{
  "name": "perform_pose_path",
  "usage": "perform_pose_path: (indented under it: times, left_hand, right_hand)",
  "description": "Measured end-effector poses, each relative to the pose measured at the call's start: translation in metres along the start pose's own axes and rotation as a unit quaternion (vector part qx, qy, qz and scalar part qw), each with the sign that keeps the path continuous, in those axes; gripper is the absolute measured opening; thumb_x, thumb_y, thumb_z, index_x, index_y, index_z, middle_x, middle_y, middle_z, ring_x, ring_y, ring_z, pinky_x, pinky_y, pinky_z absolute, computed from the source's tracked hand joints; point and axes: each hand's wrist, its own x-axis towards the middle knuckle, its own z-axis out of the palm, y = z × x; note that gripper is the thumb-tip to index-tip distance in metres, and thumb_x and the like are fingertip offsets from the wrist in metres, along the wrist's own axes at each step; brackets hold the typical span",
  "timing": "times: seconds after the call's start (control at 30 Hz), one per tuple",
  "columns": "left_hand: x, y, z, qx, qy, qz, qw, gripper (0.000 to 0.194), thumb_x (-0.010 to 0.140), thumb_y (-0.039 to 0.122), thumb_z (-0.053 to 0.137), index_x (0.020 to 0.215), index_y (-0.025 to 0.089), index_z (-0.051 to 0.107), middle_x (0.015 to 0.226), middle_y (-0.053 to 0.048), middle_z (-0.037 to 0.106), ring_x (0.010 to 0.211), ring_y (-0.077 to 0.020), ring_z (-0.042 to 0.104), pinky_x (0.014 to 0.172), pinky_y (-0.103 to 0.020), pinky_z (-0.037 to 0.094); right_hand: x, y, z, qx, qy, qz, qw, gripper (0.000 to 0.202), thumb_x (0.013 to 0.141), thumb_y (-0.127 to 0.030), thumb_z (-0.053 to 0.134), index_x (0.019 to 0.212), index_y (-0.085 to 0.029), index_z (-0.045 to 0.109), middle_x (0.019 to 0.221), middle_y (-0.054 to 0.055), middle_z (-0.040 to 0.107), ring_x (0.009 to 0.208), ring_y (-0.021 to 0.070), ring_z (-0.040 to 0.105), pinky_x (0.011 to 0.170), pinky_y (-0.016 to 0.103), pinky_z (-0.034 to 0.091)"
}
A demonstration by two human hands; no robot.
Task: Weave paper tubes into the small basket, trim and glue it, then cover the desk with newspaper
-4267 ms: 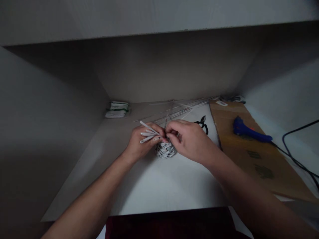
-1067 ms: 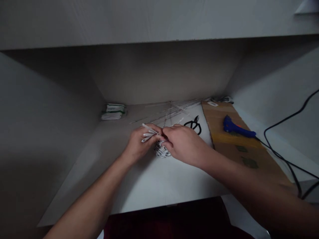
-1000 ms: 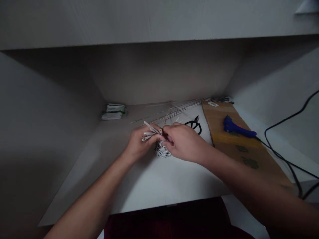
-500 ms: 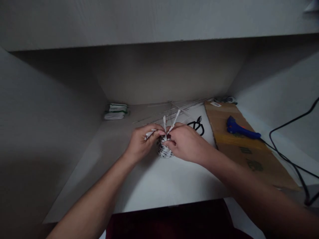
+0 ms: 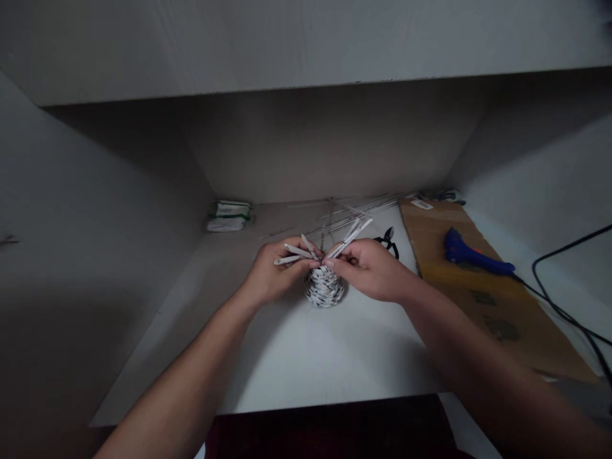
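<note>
At the centre of the frame, the left hand [image 5: 276, 271] and right hand [image 5: 375, 269] pinch paper sticks [image 5: 295, 252] at the top of the woven piece [image 5: 324, 288], probably to keep them spread and the weave steady.

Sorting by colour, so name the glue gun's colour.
The glue gun is blue, clearest in the head view.

We've a white tabletop [image 5: 287, 366] w/ a wht-&-green pkt [image 5: 229, 217] near the back L corner & thin sticks [image 5: 373, 206] strewn toward the back, some crossing. On the R, we see blk-handled cutters [image 5: 389, 234], partly hidden, near a flat cardboard pc [image 5: 440, 274] running front to back.
</note>
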Motion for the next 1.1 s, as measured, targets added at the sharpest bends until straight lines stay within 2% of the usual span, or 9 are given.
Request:
perform_pose_path:
  times: [0.23, 0.37, 0.47, 0.6, 0.77, 0.87, 0.97, 1.1]
  left_hand:
    - [0.001, -0.008, 0.001, -0.014, 0.009, 0.003, 1.000, 0.012, 0.085, 0.022, 0.064, 0.092, 0.016, 0.072, 0.091, -0.005, 0.073, 0.084, -0.0162, 0.067, 0.074, -0.027, 0.052]
    - [-0.003, -0.007, 0.003, 0.010, 0.045, 0.008, 0.999, 0.010, 0.082, 0.025, 0.069, 0.085, 0.016, 0.068, 0.084, -0.004, 0.071, 0.079, -0.0150, 0.065, 0.072, -0.026, 0.051]
    - [-0.004, -0.006, 0.005, 0.010, 0.068, 0.014, 0.998, 0.012, 0.083, 0.028, 0.069, 0.084, 0.016, 0.066, 0.080, -0.003, 0.068, 0.073, -0.0136, 0.064, 0.069, -0.025, 0.052]
    - [-0.005, -0.006, 0.006, -0.053, 0.097, -0.013, 0.994, 0.019, 0.085, 0.034, 0.066, 0.087, 0.016, 0.061, 0.074, -0.001, 0.064, 0.065, -0.0131, 0.064, 0.062, -0.025, 0.055]
    - [-0.006, -0.006, 0.009, -0.030, 0.132, -0.033, 0.990, 0.018, 0.088, 0.035, 0.062, 0.089, 0.018, 0.057, 0.073, 0.001, 0.061, 0.063, -0.0123, 0.063, 0.061, -0.023, 0.054]
    - [-0.006, -0.005, 0.010, -0.024, 0.116, -0.031, 0.993, 0.015, 0.089, 0.033, 0.060, 0.089, 0.018, 0.058, 0.074, 0.001, 0.062, 0.064, -0.0122, 0.063, 0.062, -0.024, 0.053]
    - [-0.005, -0.002, 0.008, -0.035, 0.069, -0.019, 0.997, 0.014, 0.089, 0.031, 0.061, 0.091, 0.017, 0.064, 0.079, -0.001, 0.066, 0.070, -0.0132, 0.063, 0.066, -0.025, 0.052]
    - [-0.002, 0.002, 0.004, 0.041, 0.013, 0.020, 0.999, 0.008, 0.079, 0.020, 0.072, 0.087, 0.018, 0.071, 0.085, -0.003, 0.070, 0.083, -0.0150, 0.064, 0.077, -0.026, 0.048]
  right_hand:
    - [0.002, 0.008, 0.002, 0.086, -0.015, 0.014, 0.996, 0.021, 0.088, -0.032, 0.055, 0.082, -0.016, 0.067, 0.070, 0.001, 0.063, 0.060, 0.0110, 0.052, 0.052, 0.024, 0.038]
    - [-0.003, -0.002, 0.007, 0.017, 0.034, 0.012, 0.999, 0.024, 0.083, -0.039, 0.063, 0.072, -0.017, 0.062, 0.062, -0.002, 0.058, 0.054, 0.0102, 0.048, 0.050, 0.025, 0.034]
    - [-0.002, -0.010, 0.007, -0.034, 0.076, -0.029, 0.996, 0.016, 0.082, -0.030, 0.063, 0.073, -0.017, 0.064, 0.065, -0.001, 0.059, 0.058, 0.0105, 0.050, 0.054, 0.025, 0.035]
    - [0.007, -0.014, 0.000, -0.043, 0.056, -0.072, 0.995, 0.009, 0.083, -0.019, 0.060, 0.084, -0.018, 0.069, 0.075, 0.000, 0.064, 0.067, 0.0116, 0.055, 0.062, 0.025, 0.037]
    - [0.009, -0.014, 0.003, -0.063, 0.058, -0.043, 0.995, 0.007, 0.081, -0.022, 0.062, 0.074, -0.018, 0.063, 0.064, -0.002, 0.061, 0.056, 0.0098, 0.051, 0.055, 0.024, 0.034]
    - [0.006, -0.012, 0.007, -0.064, 0.072, -0.036, 0.995, 0.013, 0.080, -0.027, 0.063, 0.071, -0.018, 0.061, 0.061, -0.002, 0.061, 0.053, 0.0093, 0.051, 0.053, 0.025, 0.034]
    - [0.003, -0.010, 0.007, -0.066, 0.073, -0.026, 0.995, 0.019, 0.082, -0.030, 0.062, 0.067, -0.018, 0.061, 0.058, -0.002, 0.059, 0.051, 0.0092, 0.049, 0.050, 0.025, 0.032]
    - [0.001, -0.003, 0.007, -0.025, 0.060, -0.026, 0.998, 0.019, 0.084, -0.027, 0.058, 0.068, -0.018, 0.062, 0.054, -0.003, 0.052, 0.049, 0.0086, 0.043, 0.047, 0.025, 0.029]
